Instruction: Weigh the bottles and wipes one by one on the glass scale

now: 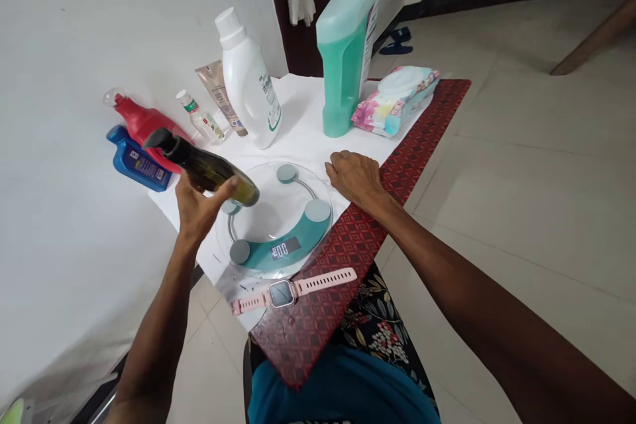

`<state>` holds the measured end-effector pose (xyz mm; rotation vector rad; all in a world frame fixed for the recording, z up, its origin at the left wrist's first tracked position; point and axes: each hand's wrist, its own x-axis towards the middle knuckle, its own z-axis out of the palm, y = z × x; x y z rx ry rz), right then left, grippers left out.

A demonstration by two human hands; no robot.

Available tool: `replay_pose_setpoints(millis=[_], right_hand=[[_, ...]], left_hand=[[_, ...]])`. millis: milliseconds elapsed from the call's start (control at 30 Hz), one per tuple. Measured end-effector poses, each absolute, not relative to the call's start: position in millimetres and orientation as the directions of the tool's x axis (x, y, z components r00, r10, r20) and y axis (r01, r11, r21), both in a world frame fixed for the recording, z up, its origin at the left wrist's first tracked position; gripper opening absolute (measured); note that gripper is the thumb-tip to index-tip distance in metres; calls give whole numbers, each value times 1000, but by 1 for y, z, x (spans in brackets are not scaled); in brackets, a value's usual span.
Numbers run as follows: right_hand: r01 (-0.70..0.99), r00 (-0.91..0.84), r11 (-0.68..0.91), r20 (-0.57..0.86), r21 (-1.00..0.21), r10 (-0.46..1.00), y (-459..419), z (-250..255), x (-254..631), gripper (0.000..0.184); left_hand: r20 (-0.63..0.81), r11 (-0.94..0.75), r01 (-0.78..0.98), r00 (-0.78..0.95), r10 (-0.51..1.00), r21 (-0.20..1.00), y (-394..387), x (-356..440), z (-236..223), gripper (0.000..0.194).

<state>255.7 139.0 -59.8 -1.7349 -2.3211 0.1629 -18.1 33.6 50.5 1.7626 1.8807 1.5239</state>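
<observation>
My left hand [199, 207] is closed around a dark bottle [211, 175] with a black cap, tilted above the left side of a round glass scale [268, 225]. The scale's display reads 0.0. With its fingers curled in, my right hand [354, 175] rests on the white sheet just right of the scale, and I see nothing in it. A pink-strapped smartwatch [281, 293] lies along the near side of the scale.
Behind the scale stand a white bottle [251, 86], a large bottle of green liquid [342, 66] and a wipes pack [397, 99]. Along the wall are a tube [221, 96], a small clear bottle [203, 119], a red bottle [149, 126] and a blue bottle [139, 159].
</observation>
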Motion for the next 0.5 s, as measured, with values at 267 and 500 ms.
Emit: replay_pose_setpoints(millis=[267, 500], right_hand=[[932, -269, 292, 127, -217, 955, 136, -58, 256, 42], [934, -258, 283, 137, -219, 957, 137, -60, 256, 41]], left_hand=[[421, -190, 610, -258, 870, 769, 18, 13, 28, 55], [413, -194, 605, -245, 877, 772, 22, 14, 16, 58]])
